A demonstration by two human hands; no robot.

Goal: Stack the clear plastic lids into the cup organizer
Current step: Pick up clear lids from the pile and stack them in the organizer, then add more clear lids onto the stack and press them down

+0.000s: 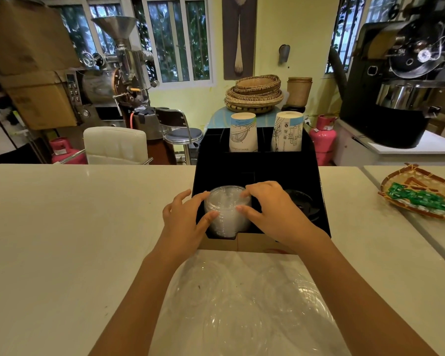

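Clasping lid stack (226, 211) between left hand (183, 222), right hand (270, 209), inside organizer (257, 170).

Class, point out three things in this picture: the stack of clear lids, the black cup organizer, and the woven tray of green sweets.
stack of clear lids (226, 209), head view, upper side.
black cup organizer (257, 168), head view, top panel.
woven tray (393, 179), head view, near rim.

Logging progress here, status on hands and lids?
Both hands, left hand and right hand, shut on lid stack. Stack sits in organizer front-left slot. Nothing blocking.
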